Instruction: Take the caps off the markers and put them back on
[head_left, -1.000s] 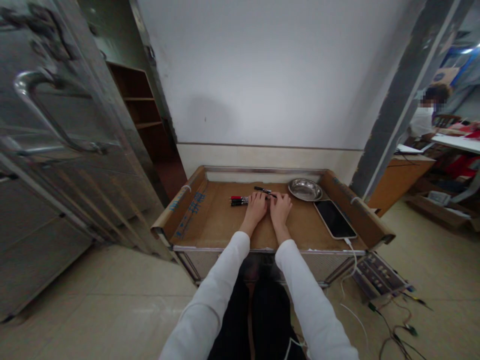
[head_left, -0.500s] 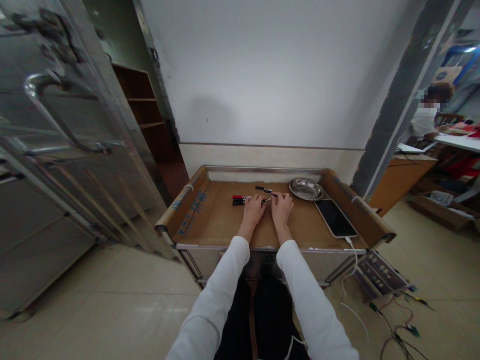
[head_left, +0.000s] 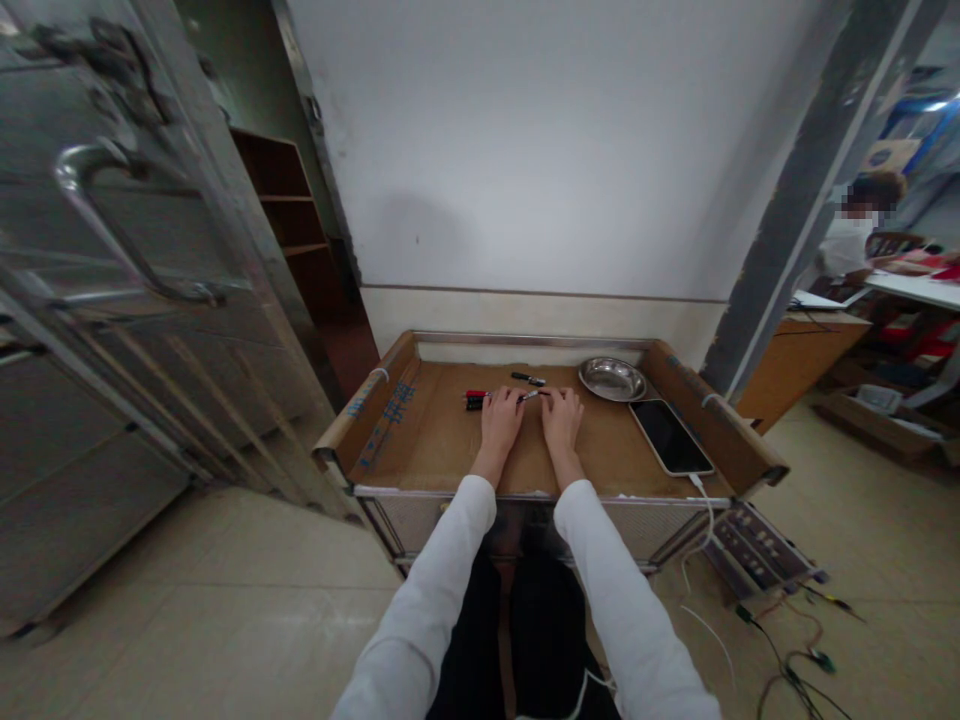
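My left hand (head_left: 502, 412) and my right hand (head_left: 562, 411) are close together over the cardboard-lined top of a cart. A thin pen (head_left: 531, 395) spans the gap between them, its ends pinched in the fingertips of each hand. Its right end looks dark; whether that is a separate cap I cannot tell. Beside my left fingers, partly covered by them, lie a red-ended pen (head_left: 474, 394) and black-ended pens (head_left: 473, 405). Just beyond the hands lies a short black pen piece (head_left: 528, 379).
At the back right of the cardboard (head_left: 435, 440) stands a round metal dish (head_left: 612, 379). In front of it lies a phone (head_left: 671, 437) with a white cable (head_left: 709, 520). Raised cardboard sides edge the cart. A power strip box (head_left: 761, 555) sits on the floor; a person (head_left: 844, 240) sits far right.
My hands held two separate pieces, a pen tip at the left and a dark piece at the right. These now meet in one line. My left hand has shifted slightly left.
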